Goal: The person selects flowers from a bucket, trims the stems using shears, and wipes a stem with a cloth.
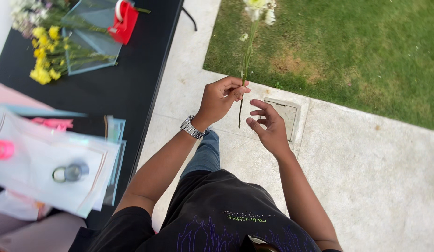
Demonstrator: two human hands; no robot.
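Hands work over the pavement (366, 172), beside a black table (109, 93). The right hand (268, 126) is open, fingers loosely spread, just beside the lower end of a flower stem (245, 60) and not touching it as far as I can see. The left hand (221, 98), with a watch (192, 127) on the wrist, pinches the stem between thumb and fingertips and holds it upright; pale blooms are at its top. On the table lie plastic sleeves (44, 163), farther away yellow flowers (44, 53), glass panes (93, 39) and a red tape dispenser (123, 21). Grass (343, 51) is beyond.
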